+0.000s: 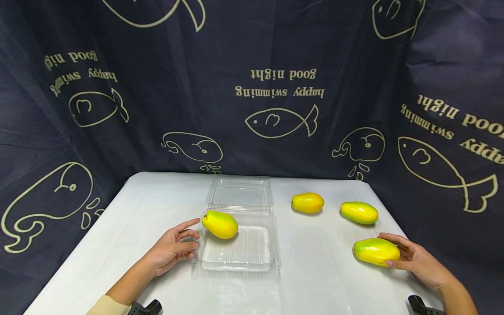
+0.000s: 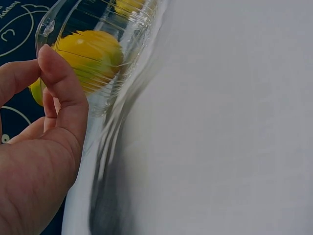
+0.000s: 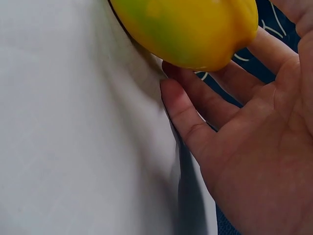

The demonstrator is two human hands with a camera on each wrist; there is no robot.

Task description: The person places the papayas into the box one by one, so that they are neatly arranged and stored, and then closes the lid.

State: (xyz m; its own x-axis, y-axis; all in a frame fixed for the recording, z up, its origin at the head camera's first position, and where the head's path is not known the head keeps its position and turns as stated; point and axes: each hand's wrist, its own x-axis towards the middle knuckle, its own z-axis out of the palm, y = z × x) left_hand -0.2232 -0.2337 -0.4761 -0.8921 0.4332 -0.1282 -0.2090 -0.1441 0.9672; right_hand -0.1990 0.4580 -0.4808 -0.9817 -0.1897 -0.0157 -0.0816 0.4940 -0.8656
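A clear plastic clamshell box [image 1: 256, 258] lies unfolded on the table, its lid flap toward the back. One yellow-green papaya [image 1: 221, 225] sits in the box's left side, its narrow end at the left rim. My left hand [image 1: 173, 249] is at that rim with loosely bent fingers; in the left wrist view a fingertip [image 2: 47, 55] is at the clear edge. At the right, my right hand [image 1: 423, 260] spreads its fingers around the right end of another papaya [image 1: 376, 252] on the table. The right wrist view shows a gap between the nearest fingertip and this papaya [image 3: 190, 29].
Two more papayas lie farther back: a yellow one [image 1: 308, 203] right of the lid, and a green-yellow one [image 1: 359, 212] nearer the right edge. A white cloth covers the table [image 1: 311, 280]. Dark fabric [image 1: 283, 153] with fish drawings hangs behind and at both sides.
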